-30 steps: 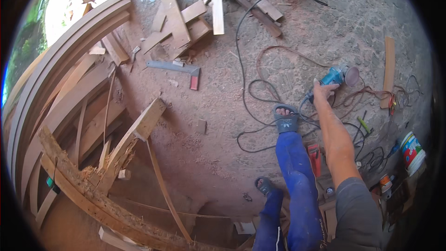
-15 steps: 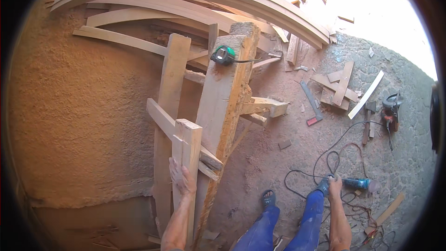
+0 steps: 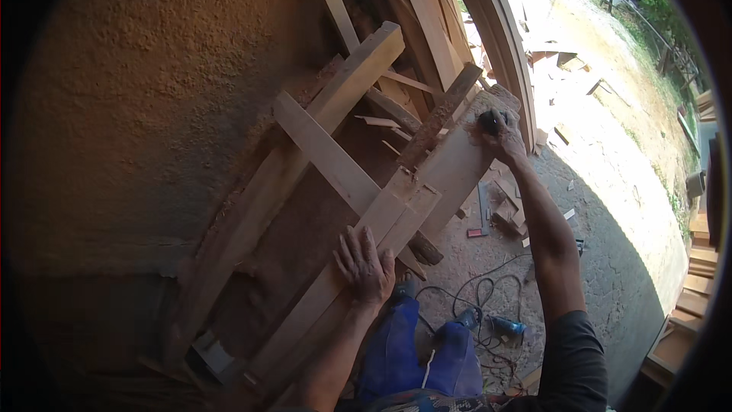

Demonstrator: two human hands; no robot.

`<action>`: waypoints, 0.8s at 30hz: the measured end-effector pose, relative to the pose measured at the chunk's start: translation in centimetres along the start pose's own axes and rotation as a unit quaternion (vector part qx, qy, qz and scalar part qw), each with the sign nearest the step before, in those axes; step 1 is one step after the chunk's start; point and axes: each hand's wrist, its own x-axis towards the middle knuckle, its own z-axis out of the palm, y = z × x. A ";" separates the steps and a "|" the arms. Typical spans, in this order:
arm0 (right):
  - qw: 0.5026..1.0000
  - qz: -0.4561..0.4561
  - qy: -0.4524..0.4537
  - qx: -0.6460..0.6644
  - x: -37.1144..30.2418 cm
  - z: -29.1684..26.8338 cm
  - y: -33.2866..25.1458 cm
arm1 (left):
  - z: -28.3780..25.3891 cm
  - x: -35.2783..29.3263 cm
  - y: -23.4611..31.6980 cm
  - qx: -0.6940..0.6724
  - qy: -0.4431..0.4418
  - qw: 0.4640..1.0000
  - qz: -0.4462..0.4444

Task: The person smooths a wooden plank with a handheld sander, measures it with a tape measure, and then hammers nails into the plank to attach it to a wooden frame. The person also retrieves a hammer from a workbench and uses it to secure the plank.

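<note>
My left hand (image 3: 366,268) lies with its fingers apart on a long pale wooden board (image 3: 381,223) that has a seam or step along its length. This board rests across a crosspiece (image 3: 324,154) and beside a thick bench plank (image 3: 451,177). With my right arm stretched out, my right hand (image 3: 506,141) is closed round the dark tape measure (image 3: 489,120) at the far end of the plank. Most of the tape measure is covered by my fingers. A heavy beam (image 3: 263,202) runs along the left, under the crosspiece.
Large curved wooden pieces (image 3: 499,23) stand at the far side. A try square (image 3: 482,214) and wood offcuts (image 3: 509,210) lie on the floor to the right. A teal power tool (image 3: 506,326) and looped cords (image 3: 482,290) are near my feet. A rough earthen wall or mound (image 3: 137,122) rises left.
My right hand has come up from beside my foot and the teal tool to the tape measure on the plank. My left hand stays on the board. The view has turned.
</note>
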 end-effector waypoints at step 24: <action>0.725 0.054 -0.521 0.447 -35.3 -4.8 -27.3 | -10.7 -15.3 -6.0 -0.733 -0.119 0.633 -0.219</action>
